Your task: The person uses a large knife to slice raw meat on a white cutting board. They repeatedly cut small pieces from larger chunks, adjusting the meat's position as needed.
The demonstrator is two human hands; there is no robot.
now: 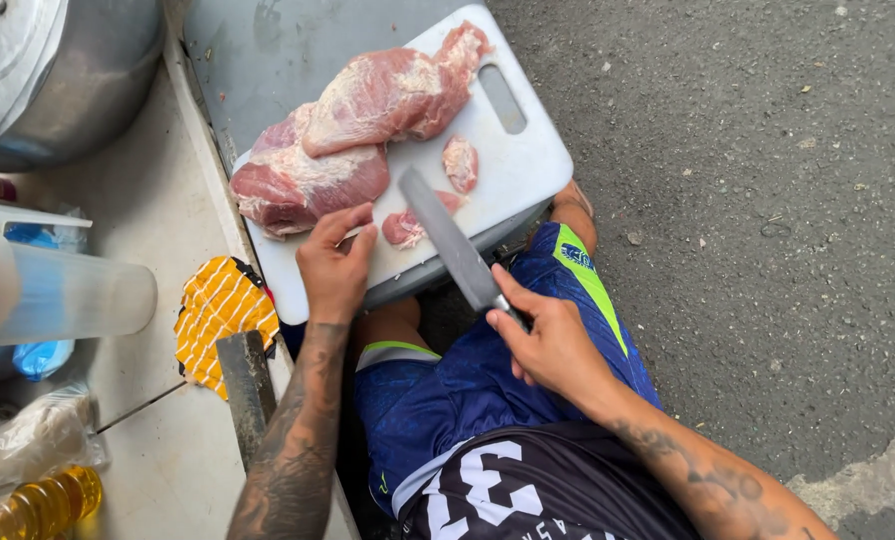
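Meat (313, 175) is being cut up on a white board (513, 170). Its near end, by the board's near edge, is pressed by the left hand (333, 265). A knife (448, 240) is gripped in the right hand (553, 345). A steady slice seems needed.

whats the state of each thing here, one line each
white plastic cutting board: lying flat, holding meat
two large raw pink meat slabs: uncut, overlapping
small meat pieces: cut off, loose
broad steel knife: gripped, blade over board
left hand: fingertips on board
right hand: closed on knife handle
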